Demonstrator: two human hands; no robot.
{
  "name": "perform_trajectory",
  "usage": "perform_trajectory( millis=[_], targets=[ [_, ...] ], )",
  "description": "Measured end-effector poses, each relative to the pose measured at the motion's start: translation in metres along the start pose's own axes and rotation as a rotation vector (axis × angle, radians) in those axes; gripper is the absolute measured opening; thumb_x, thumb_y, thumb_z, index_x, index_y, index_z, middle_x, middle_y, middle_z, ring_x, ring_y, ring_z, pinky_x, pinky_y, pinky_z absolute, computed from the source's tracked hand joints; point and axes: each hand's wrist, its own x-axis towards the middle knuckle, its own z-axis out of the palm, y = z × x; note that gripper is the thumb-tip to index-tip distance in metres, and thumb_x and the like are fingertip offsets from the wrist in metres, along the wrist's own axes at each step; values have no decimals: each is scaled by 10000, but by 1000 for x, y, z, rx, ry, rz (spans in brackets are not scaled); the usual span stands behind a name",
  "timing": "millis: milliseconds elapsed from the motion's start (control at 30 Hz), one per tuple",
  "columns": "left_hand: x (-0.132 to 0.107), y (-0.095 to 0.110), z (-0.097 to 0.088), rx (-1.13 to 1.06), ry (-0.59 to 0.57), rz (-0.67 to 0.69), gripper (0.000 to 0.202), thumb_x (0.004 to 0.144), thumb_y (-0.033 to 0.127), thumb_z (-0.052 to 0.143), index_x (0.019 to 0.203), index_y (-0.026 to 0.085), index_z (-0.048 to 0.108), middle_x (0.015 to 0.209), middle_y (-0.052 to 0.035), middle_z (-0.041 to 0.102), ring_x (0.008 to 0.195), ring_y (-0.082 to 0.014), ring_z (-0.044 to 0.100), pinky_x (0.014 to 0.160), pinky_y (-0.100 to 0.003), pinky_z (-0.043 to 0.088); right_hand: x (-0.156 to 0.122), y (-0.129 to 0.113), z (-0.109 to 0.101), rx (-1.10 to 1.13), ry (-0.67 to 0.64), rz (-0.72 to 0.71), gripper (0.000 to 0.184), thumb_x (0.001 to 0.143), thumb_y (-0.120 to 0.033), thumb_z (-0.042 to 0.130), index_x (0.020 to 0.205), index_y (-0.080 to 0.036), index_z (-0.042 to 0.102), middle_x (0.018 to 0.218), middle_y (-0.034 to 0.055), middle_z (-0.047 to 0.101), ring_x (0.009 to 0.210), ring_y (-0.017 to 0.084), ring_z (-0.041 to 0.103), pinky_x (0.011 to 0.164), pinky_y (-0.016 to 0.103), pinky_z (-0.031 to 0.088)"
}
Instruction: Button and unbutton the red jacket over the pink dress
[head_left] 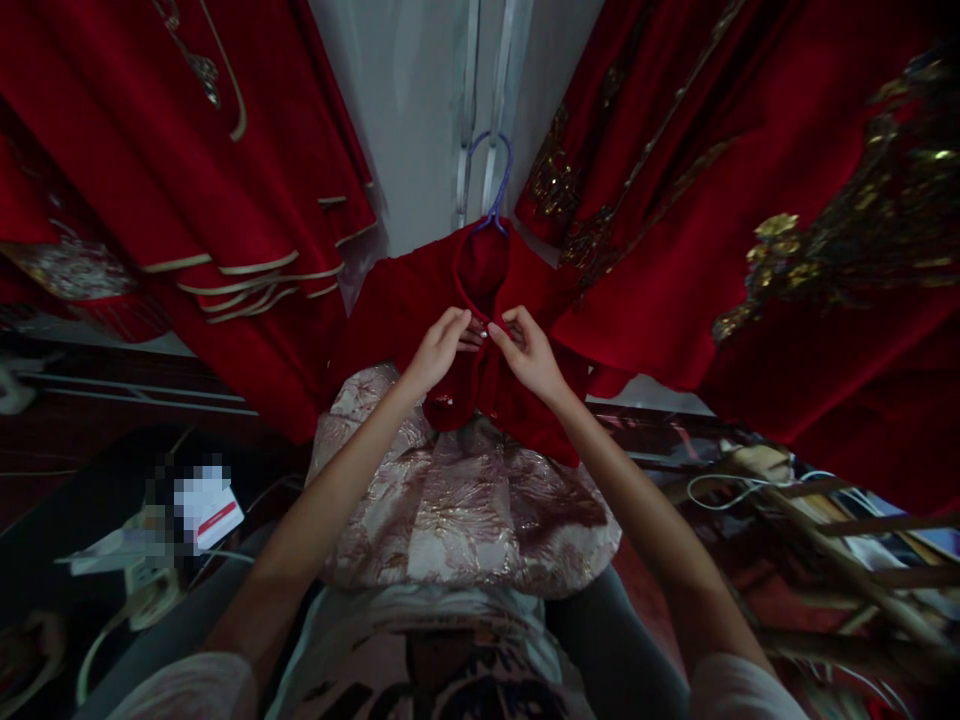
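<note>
A red jacket (pixel 401 295) hangs in front of me on a purple hanger (pixel 504 182), its lower part lying over a patterned, shiny cushion (pixel 450 510) on my lap. At the jacket's front edge just below the collar, my left hand (pixel 444 345) pinches the cloth with thumb and fingers. Close beside it, my right hand (pixel 529 352) grips the other front edge the same way. A tiny pale spot, perhaps a fastener, shows between the fingertips, too small to make out.
Red garments with pale trim (pixel 247 200) hang at the left. Others with gold embroidery (pixel 780 260) hang at the right. A wooden rack (pixel 847 560) with a white cable stands lower right. A box and a power strip (pixel 150 590) lie lower left.
</note>
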Motion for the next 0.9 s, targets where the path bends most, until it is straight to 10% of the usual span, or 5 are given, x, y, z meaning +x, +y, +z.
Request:
perform_trajectory(
  millis=[300,500,900],
  targets=[
    [-13,-11,22,15,176,107,274,696,286,763,876,171,591,863,-19,673,757,-103,654,724,-231,546,4,3,-2,181,35,124,333,784,-501,641,807,-223,460,738,-36,505,654,90,506,608,213,451],
    [-10,-8,23,138,312,133,151,744,276,701,817,154,649,806,-28,698,725,-110,661,687,-227,546,-4,3,-13,291,-113,158,374,717,-415,738,996,-235,565,950,11,628,894,137,612,870,306,530],
    [-14,-6,7,286,194,185,73,786,238,635,810,175,607,802,-7,666,728,-98,642,656,-194,529,1,2,-10,165,-26,81,288,715,-374,754,932,-198,685,946,39,706,849,148,654,863,326,545]
  ],
)
